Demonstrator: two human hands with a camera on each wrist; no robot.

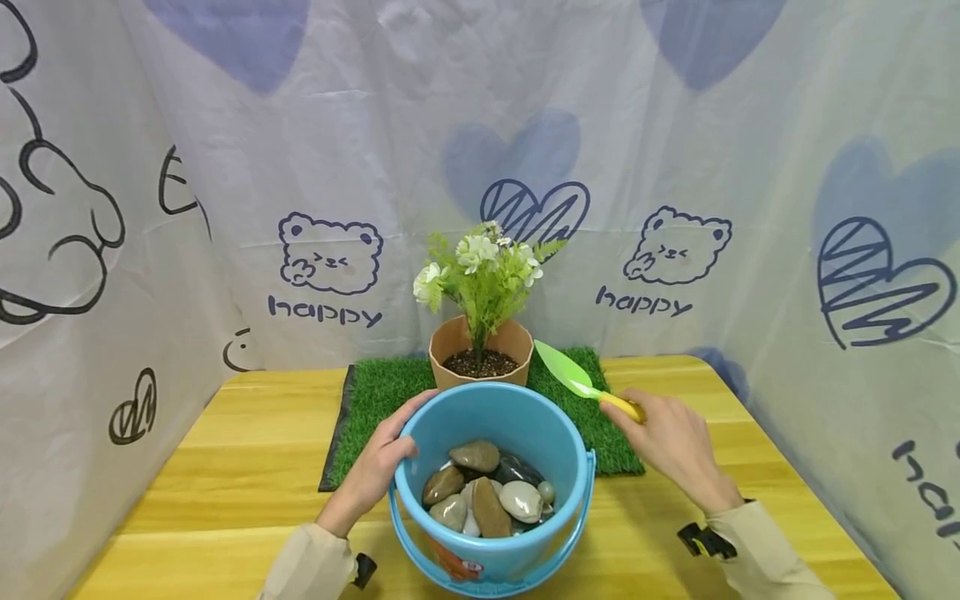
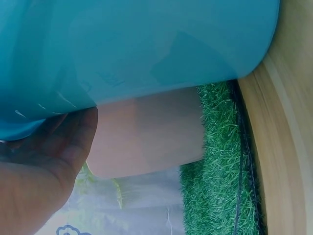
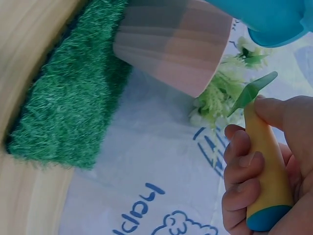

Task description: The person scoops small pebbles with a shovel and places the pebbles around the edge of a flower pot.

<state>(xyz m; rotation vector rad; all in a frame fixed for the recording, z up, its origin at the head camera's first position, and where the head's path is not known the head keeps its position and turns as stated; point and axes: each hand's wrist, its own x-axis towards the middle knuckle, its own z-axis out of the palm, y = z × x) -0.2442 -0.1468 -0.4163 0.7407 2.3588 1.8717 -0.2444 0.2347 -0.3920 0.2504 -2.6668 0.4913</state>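
Observation:
A light blue bucket (image 1: 491, 400) with several smooth stones (image 1: 491, 507) inside stands at the front middle of the table. My left hand (image 1: 377, 461) grips its left rim, thumb at the inner edge; in the left wrist view the fingers (image 2: 80, 142) lie along the outer wall. My right hand (image 1: 667, 433) holds a small garden trowel (image 1: 566, 371) by its yellow handle (image 3: 266, 171), fingers curled round it. The green blade points up and left, above the turf beside a flowerpot (image 1: 442, 350). White flowers (image 1: 480, 254) with green leaves rise from dark soil in the pot.
A mat of artificial grass (image 1: 390, 392) lies under the flowerpot, behind the bucket. The yellow wooden table (image 1: 225, 483) extends to both sides. A printed white cloth (image 1: 360, 150) hangs close behind and at the sides. The bucket's handle (image 1: 588, 517) hangs down in front.

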